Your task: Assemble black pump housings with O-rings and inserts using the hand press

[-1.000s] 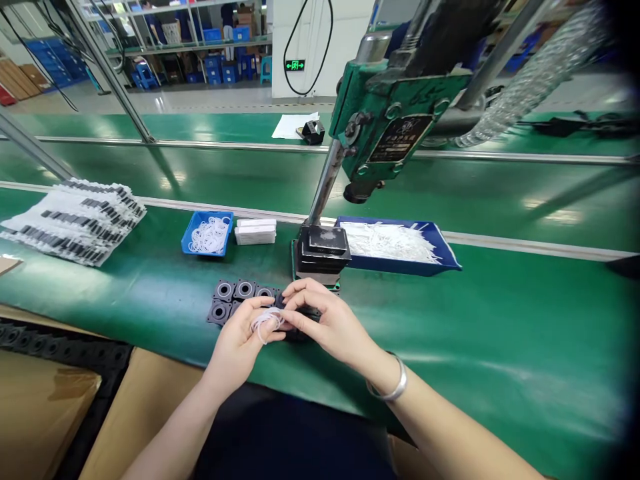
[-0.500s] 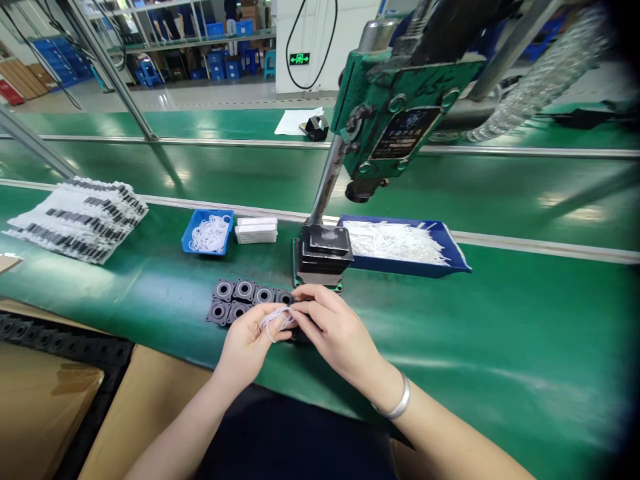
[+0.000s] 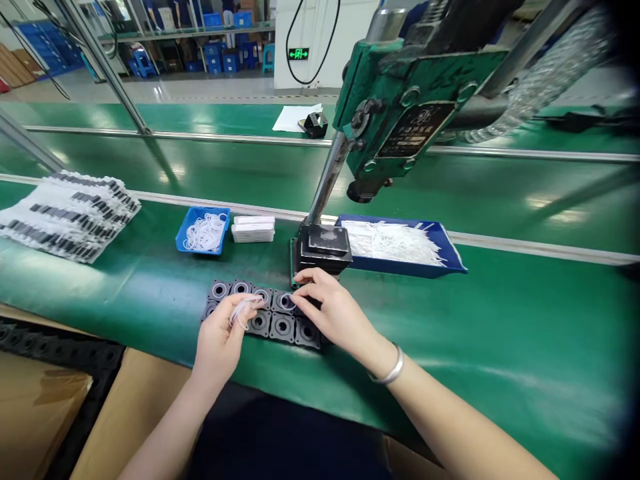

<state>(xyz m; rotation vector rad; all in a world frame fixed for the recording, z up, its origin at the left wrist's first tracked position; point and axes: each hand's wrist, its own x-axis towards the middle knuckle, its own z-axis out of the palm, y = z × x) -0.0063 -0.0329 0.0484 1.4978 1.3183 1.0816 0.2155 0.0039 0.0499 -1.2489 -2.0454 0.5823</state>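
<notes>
My left hand pinches a small bunch of thin white rings between thumb and fingers, over the left part of the black square parts. My right hand holds a single white ring at its fingertips, over a part in the back row. These black square parts lie in two rows on the green bench, each with a round hole. White rings lie on several back-row parts at the left. My hands hide some of the parts at both ends.
Behind the parts stands a green press on a black base block. A blue tray of white rings, white blocks, a blue bin of white strips and a stack of white-and-black sheets lie around it.
My hands have moved apart. The left went left with the bunch of rings; the right now holds one ring over a back-row part. More of the front row shows.
</notes>
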